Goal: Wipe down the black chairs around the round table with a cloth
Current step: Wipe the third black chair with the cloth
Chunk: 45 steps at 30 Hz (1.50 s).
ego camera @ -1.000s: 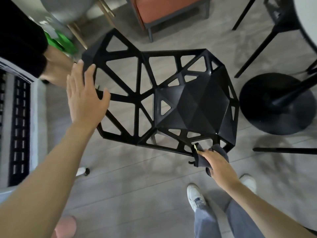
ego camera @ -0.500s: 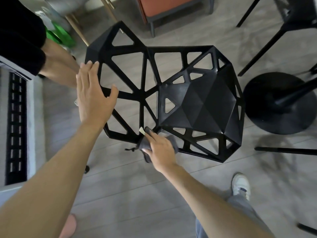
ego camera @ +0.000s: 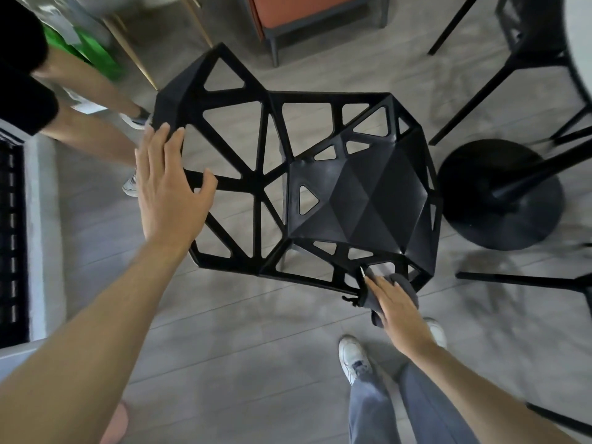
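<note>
Fingers of the right hand (ego camera: pixel 398 307) lie fairly straight on top of the grey cloth (ego camera: pixel 405 288), pressing it flat against the near rim of the black chair (ego camera: pixel 358 193) at the corner closest to the round table base (ego camera: pixel 499 193); I cannot tell whether the thumb is tucked under the fabric. Over at the chair's backrest end, the left hand (ego camera: pixel 169 190) is spread wide, palm down, fingertips touching the lattice frame and the thumb across one bar, apparently steadying the chair. From the cloth, the solid faceted seat panel lies just beyond the fingertips, farther from the person, and the rim bar runs lengthwise from this corner back toward the left hand. So the right hand is the nearer one for the rest of the seat, and a push forward onto the panel or a sweep along that rim looks like the next stroke. No containers in sight to report. Beyond the chair stands an orange seat (ego camera: pixel 307 11); on the table base's far side, another black chair (ego camera: pixel 531 36) appears to wait its turn.
</note>
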### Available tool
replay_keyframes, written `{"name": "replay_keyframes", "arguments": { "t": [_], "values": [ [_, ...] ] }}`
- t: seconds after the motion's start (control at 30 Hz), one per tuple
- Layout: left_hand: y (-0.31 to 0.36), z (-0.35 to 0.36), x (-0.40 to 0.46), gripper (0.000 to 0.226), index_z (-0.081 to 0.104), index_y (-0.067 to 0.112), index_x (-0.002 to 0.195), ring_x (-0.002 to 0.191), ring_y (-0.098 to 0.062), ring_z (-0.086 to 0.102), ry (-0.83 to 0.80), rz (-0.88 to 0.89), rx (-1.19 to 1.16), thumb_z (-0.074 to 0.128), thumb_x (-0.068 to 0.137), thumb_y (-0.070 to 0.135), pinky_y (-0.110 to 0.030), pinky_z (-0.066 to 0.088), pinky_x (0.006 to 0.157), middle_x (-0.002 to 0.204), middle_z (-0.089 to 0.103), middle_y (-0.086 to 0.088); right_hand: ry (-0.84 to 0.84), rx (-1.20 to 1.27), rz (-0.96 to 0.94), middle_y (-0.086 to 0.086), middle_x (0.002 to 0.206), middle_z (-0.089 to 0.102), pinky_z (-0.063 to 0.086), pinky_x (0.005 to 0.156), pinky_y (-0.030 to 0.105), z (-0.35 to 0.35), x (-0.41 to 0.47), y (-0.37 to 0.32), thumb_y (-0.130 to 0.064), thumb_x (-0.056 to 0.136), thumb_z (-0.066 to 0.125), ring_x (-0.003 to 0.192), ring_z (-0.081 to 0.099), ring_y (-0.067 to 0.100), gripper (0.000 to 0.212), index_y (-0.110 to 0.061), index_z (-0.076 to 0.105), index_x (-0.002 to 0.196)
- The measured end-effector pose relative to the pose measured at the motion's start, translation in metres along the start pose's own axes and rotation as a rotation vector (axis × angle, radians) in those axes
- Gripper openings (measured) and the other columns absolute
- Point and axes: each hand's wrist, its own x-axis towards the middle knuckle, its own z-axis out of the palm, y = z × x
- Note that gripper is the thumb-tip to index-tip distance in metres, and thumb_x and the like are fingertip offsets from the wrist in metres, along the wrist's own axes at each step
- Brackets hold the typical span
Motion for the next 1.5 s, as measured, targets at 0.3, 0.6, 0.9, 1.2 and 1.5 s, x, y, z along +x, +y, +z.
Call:
{"name": "replay_keyframes", "arguments": {
  "t": [0.3,0.6,0.9,1.2,1.5],
  "values": [
    [0.000,0.000,0.002,0.064,0.037,0.016,0.156,0.158,-0.029,0.018,0.006,0.002,-0.009,0.058,0.098,0.033,-0.054,0.026,0.126,0.163,0.036,-0.009,-0.065,0.334,0.067,-0.006,0.140,0.061,0.034,0.117,0.040,-0.012,0.032,-0.053,-0.045,0.103,0.050,0.132,0.051,0.012,0.052,-0.024,0.048,0.151],
    [0.000,0.000,0.002,0.063,0.037,0.019,0.157,0.159,-0.028,0.016,-0.020,-0.004,-0.013,0.059,0.099,0.033,-0.055,0.026,0.126,0.164,0.035,-0.007,-0.358,0.343,0.359,0.009,0.142,0.060,0.040,0.109,0.045,-0.024,0.098,-0.075,-0.055,0.107,0.035,0.134,0.053,0.034,0.052,-0.021,0.050,0.143],
    [0.004,-0.003,0.001,0.065,0.036,0.018,0.158,0.160,-0.028,0.016,-0.029,0.010,0.028,0.060,0.099,0.032,-0.054,0.018,0.129,0.164,0.035,-0.009,-0.225,0.405,0.241,-0.008,0.117,0.068,0.044,0.097,0.031,-0.041,0.030,-0.097,-0.053,0.105,0.043,0.112,0.061,0.013,0.038,-0.026,0.063,0.122],
    [-0.002,0.000,0.001,0.065,0.039,0.020,0.157,0.160,-0.023,0.016,-0.018,0.001,-0.001,0.065,0.098,0.029,-0.052,0.024,0.128,0.164,0.036,-0.004,-0.260,0.743,0.346,-0.001,0.103,0.073,0.048,0.096,0.038,-0.011,0.166,-0.124,-0.051,0.106,0.043,0.104,0.067,0.021,0.042,-0.018,0.068,0.112],
    [-0.004,-0.002,0.003,0.062,0.044,0.020,0.155,0.160,-0.022,0.015,-0.050,-0.028,-0.011,0.068,0.098,0.026,-0.042,0.020,0.130,0.162,0.039,-0.001,-0.311,0.340,0.117,0.011,0.110,0.072,0.047,0.091,0.040,0.013,0.173,-0.137,-0.042,0.109,0.039,0.106,0.066,0.031,0.040,-0.013,0.065,0.119]
  ]
}}
